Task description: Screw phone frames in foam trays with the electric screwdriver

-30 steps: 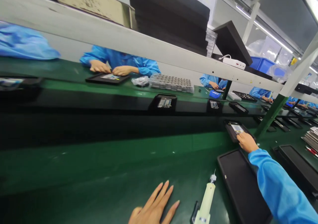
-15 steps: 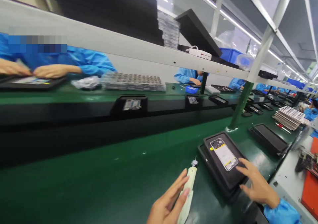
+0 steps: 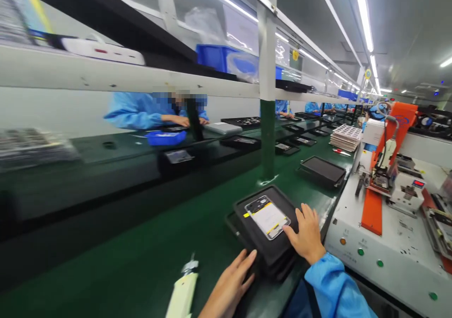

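- Since half a second ago, the left hand (image 3: 229,280) has moved from beside the screwdriver (image 3: 182,294) to the black tray (image 3: 273,258), and the right hand (image 3: 308,235) has shifted to that tray's right edge.
- At left, across the bench (image 3: 116,275), a co-worker's blue sleeve (image 3: 134,111) shows behind a small blue bin (image 3: 165,138).
- The pale screwdriver lies nearer, tip pointing away, apart from both hands.
- Left hand: fingers extended, nothing visibly held, fingertips at the tray's near-left edge; I cannot tell whether they touch.
- The phone part (image 3: 269,218), pale with yellow strips, lies flat in the black tray, which sits on another tray (image 3: 231,223).
- Right hand: thumb spread wide from the fingers, close to the phone part's near end; I cannot tell whether it grips the tray.
- Farther right, a machine with an orange base plate (image 3: 372,214) stands beside the bench.
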Available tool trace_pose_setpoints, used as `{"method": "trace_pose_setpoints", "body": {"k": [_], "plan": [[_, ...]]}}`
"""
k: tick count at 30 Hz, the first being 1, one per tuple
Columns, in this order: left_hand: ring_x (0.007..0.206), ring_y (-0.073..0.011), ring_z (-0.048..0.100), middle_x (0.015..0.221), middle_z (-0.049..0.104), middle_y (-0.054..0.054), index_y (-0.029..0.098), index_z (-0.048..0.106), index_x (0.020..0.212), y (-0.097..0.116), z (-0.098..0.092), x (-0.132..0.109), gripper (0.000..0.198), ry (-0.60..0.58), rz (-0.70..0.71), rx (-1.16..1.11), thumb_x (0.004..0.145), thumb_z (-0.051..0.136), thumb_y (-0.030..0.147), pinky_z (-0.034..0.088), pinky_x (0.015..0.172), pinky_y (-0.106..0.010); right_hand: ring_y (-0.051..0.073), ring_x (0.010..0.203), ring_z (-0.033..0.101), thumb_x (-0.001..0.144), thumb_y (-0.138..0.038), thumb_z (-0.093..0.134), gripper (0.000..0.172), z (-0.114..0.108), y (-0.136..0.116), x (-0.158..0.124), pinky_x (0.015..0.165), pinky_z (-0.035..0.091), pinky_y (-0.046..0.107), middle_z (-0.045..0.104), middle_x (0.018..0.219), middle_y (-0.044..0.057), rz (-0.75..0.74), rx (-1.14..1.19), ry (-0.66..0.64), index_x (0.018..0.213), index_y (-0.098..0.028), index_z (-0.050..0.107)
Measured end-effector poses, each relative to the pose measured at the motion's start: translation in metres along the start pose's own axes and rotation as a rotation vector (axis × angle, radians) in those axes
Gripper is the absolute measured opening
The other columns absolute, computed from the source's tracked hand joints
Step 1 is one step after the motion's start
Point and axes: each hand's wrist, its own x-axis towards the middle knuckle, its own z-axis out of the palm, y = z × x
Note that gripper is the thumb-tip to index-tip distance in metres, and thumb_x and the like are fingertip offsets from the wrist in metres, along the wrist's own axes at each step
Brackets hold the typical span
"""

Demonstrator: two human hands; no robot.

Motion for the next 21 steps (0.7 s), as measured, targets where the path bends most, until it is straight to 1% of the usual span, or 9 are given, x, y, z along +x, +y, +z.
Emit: {"method": "trace_pose_setpoints", "body": {"k": [1, 3, 6, 10, 13, 15, 17, 19, 21], "plan": [[0.137, -0.0251, 0.032, 0.150, 0.032, -0.009, 0.020, 0.052, 0.122, 0.000, -0.001, -0.003, 0.046, 0.006, -0.022, -0.021, 0.083, 0.060, 0.043, 0.035, 0.110, -0.046, 0.032, 0.136, 0.028, 0.084, -0.047, 0.057, 0.060, -0.001, -0.007, 0.000, 0.112, 0.016, 0.054, 0.039, 0.142, 0.020, -0.063, -0.073, -0.022, 0.129, -0.009, 0.050], [0.138, -0.0231, 0.030, 0.151, 0.031, -0.009, 0.020, 0.046, 0.129, 0.001, -0.004, -0.011, 0.049, 0.024, -0.018, -0.021, 0.086, 0.058, 0.039, 0.031, 0.112, -0.047, 0.034, 0.127, 0.040, 0.084, -0.052, 0.056, 0.055, 0.000, -0.019, 0.002, 0.107, 0.025, 0.056, 0.051, 0.131, 0.019, -0.143, -0.219, -0.099, 0.121, -0.011, 0.056], [0.140, -0.0242, 0.026, 0.153, 0.027, -0.008, 0.022, 0.041, 0.135, 0.004, -0.014, -0.021, 0.059, 0.019, 0.071, 0.050, 0.084, 0.058, 0.046, 0.031, 0.111, -0.047, 0.035, 0.109, 0.053, 0.084, -0.050, 0.056, 0.048, 0.004, -0.033, 0.004, 0.094, 0.039, 0.052, 0.061, 0.110, 0.021, -0.170, -0.333, -0.190, 0.107, -0.008, 0.062], [0.139, -0.0248, 0.028, 0.149, 0.034, -0.008, 0.022, 0.043, 0.136, 0.005, -0.029, -0.025, 0.060, 0.053, 0.148, 0.101, 0.083, 0.058, 0.049, 0.031, 0.111, -0.044, 0.034, 0.099, 0.058, 0.085, -0.033, 0.054, 0.035, 0.008, -0.035, 0.006, 0.081, 0.046, 0.042, 0.062, 0.102, 0.026, -0.219, -0.351, -0.193, 0.102, -0.003, 0.063], [0.137, -0.0244, 0.031, 0.146, 0.040, -0.009, 0.020, 0.047, 0.133, 0.010, -0.031, -0.026, 0.057, 0.064, 0.165, 0.072, 0.083, 0.060, 0.045, 0.032, 0.111, -0.043, 0.027, 0.084, 0.063, 0.090, -0.022, 0.042, 0.026, 0.004, -0.031, 0.017, 0.072, 0.046, 0.035, 0.066, 0.089, 0.020, -0.228, -0.315, -0.147, 0.094, -0.007, 0.063], [0.136, -0.0246, 0.034, 0.143, 0.043, -0.009, 0.018, 0.051, 0.128, 0.017, -0.024, -0.029, 0.056, 0.037, 0.179, 0.028, 0.080, 0.064, 0.043, 0.032, 0.112, -0.041, 0.023, 0.071, 0.064, 0.094, -0.018, 0.030, 0.033, -0.004, -0.030, 0.025, 0.066, 0.045, 0.030, 0.066, 0.077, 0.015, -0.197, -0.273, -0.081, 0.088, -0.009, 0.062], [0.134, -0.0247, 0.038, 0.141, 0.047, -0.010, 0.016, 0.055, 0.124, 0.026, -0.012, -0.034, 0.056, -0.022, 0.189, -0.034, 0.076, 0.069, 0.041, 0.034, 0.111, -0.037, 0.020, 0.064, 0.062, 0.096, -0.018, 0.021, 0.041, -0.015, -0.032, 0.025, 0.061, 0.043, 0.027, 0.063, 0.069, 0.012, -0.169, -0.229, 0.000, 0.085, -0.011, 0.059], [0.130, -0.0256, 0.043, 0.138, 0.049, -0.011, 0.016, 0.055, 0.122, 0.035, 0.004, -0.039, 0.059, -0.061, 0.168, -0.126, 0.072, 0.073, 0.040, 0.039, 0.108, -0.037, 0.018, 0.063, 0.061, 0.098, -0.021, 0.015, 0.047, -0.025, -0.038, 0.010, 0.059, 0.043, 0.026, 0.062, 0.067, 0.009, -0.158, -0.203, 0.064, 0.083, -0.014, 0.058], [0.125, -0.0282, 0.049, 0.136, 0.052, -0.010, 0.019, 0.054, 0.122, 0.044, 0.021, -0.045, 0.063, -0.084, 0.092, -0.211, 0.068, 0.074, 0.042, 0.047, 0.101, -0.041, 0.017, 0.063, 0.061, 0.098, -0.024, 0.016, 0.046, -0.027, -0.050, -0.019, 0.059, 0.044, 0.025, 0.062, 0.069, 0.008, -0.223, -0.194, 0.096, 0.082, -0.017, 0.059]]}}
